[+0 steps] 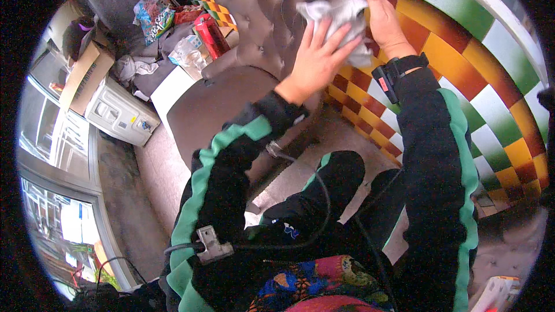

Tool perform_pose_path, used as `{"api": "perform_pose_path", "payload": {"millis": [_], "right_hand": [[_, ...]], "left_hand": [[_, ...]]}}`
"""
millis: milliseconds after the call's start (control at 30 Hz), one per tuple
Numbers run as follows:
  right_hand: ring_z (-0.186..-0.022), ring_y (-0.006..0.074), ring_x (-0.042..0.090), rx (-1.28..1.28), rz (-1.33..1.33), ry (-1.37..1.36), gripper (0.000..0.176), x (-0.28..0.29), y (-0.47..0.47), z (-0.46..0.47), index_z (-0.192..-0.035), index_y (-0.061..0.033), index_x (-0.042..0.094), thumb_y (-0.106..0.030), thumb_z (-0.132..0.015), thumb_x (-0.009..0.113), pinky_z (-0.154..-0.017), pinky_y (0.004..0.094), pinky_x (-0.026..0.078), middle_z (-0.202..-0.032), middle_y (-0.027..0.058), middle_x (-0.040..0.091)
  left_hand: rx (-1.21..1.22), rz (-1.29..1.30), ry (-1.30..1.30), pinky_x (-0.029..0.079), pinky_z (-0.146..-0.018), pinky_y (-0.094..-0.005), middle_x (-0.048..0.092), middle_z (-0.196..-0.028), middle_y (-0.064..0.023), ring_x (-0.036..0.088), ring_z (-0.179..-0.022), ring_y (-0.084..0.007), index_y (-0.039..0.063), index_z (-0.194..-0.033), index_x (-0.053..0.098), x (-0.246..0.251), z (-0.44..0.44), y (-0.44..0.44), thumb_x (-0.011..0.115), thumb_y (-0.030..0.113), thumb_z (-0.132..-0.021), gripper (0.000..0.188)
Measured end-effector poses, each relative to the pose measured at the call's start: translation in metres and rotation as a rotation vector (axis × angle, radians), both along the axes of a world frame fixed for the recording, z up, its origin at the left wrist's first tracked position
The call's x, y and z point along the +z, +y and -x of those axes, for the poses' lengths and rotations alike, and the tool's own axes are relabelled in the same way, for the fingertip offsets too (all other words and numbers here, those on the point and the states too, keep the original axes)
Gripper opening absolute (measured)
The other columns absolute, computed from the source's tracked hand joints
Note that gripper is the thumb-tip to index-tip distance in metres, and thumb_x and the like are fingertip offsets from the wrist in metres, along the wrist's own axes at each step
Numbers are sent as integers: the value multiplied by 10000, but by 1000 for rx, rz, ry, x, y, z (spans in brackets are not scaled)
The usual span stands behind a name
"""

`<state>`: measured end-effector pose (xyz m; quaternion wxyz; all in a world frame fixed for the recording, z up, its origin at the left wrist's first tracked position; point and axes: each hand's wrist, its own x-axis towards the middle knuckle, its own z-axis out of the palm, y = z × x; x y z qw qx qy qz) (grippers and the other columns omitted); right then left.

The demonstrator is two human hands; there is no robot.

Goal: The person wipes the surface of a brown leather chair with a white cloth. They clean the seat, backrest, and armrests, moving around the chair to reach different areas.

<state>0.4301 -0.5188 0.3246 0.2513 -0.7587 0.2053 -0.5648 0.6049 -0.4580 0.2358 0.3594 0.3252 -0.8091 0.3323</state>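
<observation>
My left hand (323,58) lies with spread fingers on a crumpled white and grey cloth (347,34), pressing it against the right end of the brown tufted backrest (264,21). My right hand (386,19) is just right of the cloth, fingers extended, its palm side towards the backrest's edge and the tiled wall (438,56). Whether the right fingers touch the backrest is unclear. A black band with a small device is on my right wrist. Below my left forearm spreads the brown seat cushion (217,108).
Left of the backrest stand a red can (211,37) and a clear plastic item (190,54) on a white surface. Beyond are a colourful bag (154,13), a cardboard box (86,78) and a pale appliance casing (123,112). A cable clipped to my sleeve loops across my lap.
</observation>
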Motion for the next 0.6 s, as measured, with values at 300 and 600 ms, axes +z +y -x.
{"api": "perform_pose_path", "payload": {"millis": [300,600], "right_hand": [[-1411,291,442,-149,113,-53,649,-5,1,4,-1580,13,264,-394,-1094,400,-1148,334,346,-1529,228,454],[-1450,321,367,-175,215,42,630,-2,6,4,-1563,34,290,-366,-1093,418,-1203,374,260,-1553,235,386]], "left_hand": [[-216,138,-37,383,-1098,-610,460,-1451,-253,431,-1341,-488,99,-1367,566,84,11,-30,656,253,-853,544],[-694,-766,392,411,-1077,-352,616,-1319,-169,563,-1253,-277,-23,-1330,585,109,-27,-125,433,289,-1081,427]]}}
